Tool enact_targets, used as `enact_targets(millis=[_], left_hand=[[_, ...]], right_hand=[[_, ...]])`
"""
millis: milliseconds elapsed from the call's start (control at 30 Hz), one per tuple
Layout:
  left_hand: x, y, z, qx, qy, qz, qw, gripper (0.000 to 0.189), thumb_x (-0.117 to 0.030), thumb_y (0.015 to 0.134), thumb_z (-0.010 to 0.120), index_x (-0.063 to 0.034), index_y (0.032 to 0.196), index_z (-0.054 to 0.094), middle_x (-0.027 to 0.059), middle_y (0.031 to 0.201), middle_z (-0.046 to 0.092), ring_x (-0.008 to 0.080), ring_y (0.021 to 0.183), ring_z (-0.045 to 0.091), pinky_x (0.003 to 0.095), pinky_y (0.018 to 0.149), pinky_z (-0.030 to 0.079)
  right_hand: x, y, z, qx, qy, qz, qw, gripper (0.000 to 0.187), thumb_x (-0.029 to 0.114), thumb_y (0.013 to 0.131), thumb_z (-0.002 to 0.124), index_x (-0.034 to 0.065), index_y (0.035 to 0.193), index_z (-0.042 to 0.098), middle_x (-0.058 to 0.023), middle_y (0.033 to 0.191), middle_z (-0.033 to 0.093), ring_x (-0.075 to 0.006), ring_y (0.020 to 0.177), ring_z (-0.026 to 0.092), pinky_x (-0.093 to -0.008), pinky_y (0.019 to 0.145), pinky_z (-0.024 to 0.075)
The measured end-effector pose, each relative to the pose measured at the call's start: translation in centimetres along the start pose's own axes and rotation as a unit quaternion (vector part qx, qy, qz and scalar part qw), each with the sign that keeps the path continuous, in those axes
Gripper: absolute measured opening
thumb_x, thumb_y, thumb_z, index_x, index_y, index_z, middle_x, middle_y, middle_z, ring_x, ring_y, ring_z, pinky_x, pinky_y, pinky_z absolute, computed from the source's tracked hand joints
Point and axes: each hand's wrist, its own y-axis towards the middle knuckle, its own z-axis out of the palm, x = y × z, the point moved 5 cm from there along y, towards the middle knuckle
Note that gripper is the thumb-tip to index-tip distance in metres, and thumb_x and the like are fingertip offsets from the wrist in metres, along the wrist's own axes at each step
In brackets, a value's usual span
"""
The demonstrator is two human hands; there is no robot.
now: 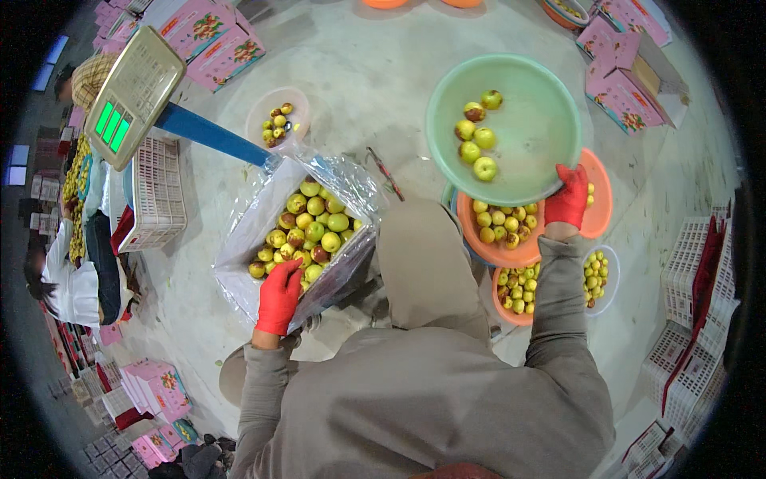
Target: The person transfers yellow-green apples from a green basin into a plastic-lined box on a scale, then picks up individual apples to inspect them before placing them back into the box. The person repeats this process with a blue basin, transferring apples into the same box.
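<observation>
My left hand (pixel 280 299), in a red glove, reaches over the near side of a plastic-lined box (pixel 236 254) and touches the yellow-green and brown jujube fruits (pixel 315 206) inside; whether its fingers hold one cannot be told. In a red glove too, my right hand (pixel 566 196) grips the near right rim of a green plastic basin (pixel 443 129). Several jujubes (pixel 485 138) lie in the left half of that basin. Under its near edge stands an orange basin (pixel 470 239) of smaller fruits. The box is by a digital scale with a blue post (pixel 209 135) and a lit display (pixel 112 127).
Another orange basin (pixel 501 302) and a clear basin (pixel 611 281) of fruit stand by my right arm. A small tub (pixel 254 117) lies beyond the box, a red-and-black tool (pixel 386 173) on the floor. White crates (pixel 161 197) and pink cartons (pixel 224 57) surround me; people sit at left.
</observation>
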Motion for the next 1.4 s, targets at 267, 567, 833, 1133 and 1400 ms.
enact_targets(millis=[267,567,833,1133,1400], left_hand=[[4.5,-0.6,-2.3,-0.012,-0.036,-0.064,0.997,0.024,-0.003,0.087,0.059,-0.0041,0.111,0.062,0.0142,0.102,0.065,0.0259,0.094,0.064,0.0324,0.083,0.049],[7.0,-1.1,-9.7,-0.085,-0.021,-0.102,0.991,0.027,0.002,0.088,0.058,-0.0038,0.114,0.061,0.0102,0.094,0.065,0.0157,0.082,0.062,0.0273,0.074,0.05],[6.4,1.0,-10.9,-0.073,-0.039,-0.103,0.991,0.029,0.004,0.085,0.061,-0.0044,0.112,0.063,0.0108,0.089,0.063,0.0156,0.077,0.062,0.0264,0.07,0.05],[5.3,1.5,-12.8,-0.056,-0.017,-0.071,0.996,0.038,0.008,0.076,0.066,-0.0068,0.111,0.063,0.0115,0.09,0.063,0.0233,0.077,0.064,0.0304,0.068,0.052],[5.5,1.1,-13.3,-0.029,-0.022,-0.116,0.993,0.039,0.007,0.074,0.067,-0.0067,0.111,0.063,0.0133,0.093,0.064,0.0258,0.08,0.066,0.0313,0.07,0.053]], right_hand=[[-8.5,3.0,8.7,0.097,-0.005,0.04,0.994,0.013,0.0,0.074,0.061,0.0066,0.079,0.05,-0.0025,0.083,0.058,-0.0171,0.079,0.055,-0.0316,0.073,0.0452],[-16.6,4.8,20.6,0.182,-0.091,0.094,0.974,0.015,-0.001,0.075,0.059,0.0086,0.073,0.048,-0.0002,0.076,0.054,-0.0124,0.071,0.049,-0.0281,0.065,0.0418],[-26.9,6.2,32.6,0.268,-0.228,0.117,0.929,0.016,0.007,0.074,0.065,0.0082,0.075,0.05,0.0018,0.069,0.047,-0.0123,0.064,0.045,-0.0291,0.055,0.0353],[-40.8,5.6,49.3,0.414,-0.338,-0.07,0.842,0.018,0.014,0.074,0.067,0.0067,0.076,0.05,0.0001,0.067,0.046,-0.015,0.061,0.046,-0.0319,0.054,0.0383],[-43.6,-2.1,56.2,0.507,-0.54,-0.309,0.596,0.014,0.017,0.076,0.056,0.0062,0.085,0.056,-0.0195,0.087,0.062,-0.0409,0.085,0.059,-0.0481,0.069,0.0461]])
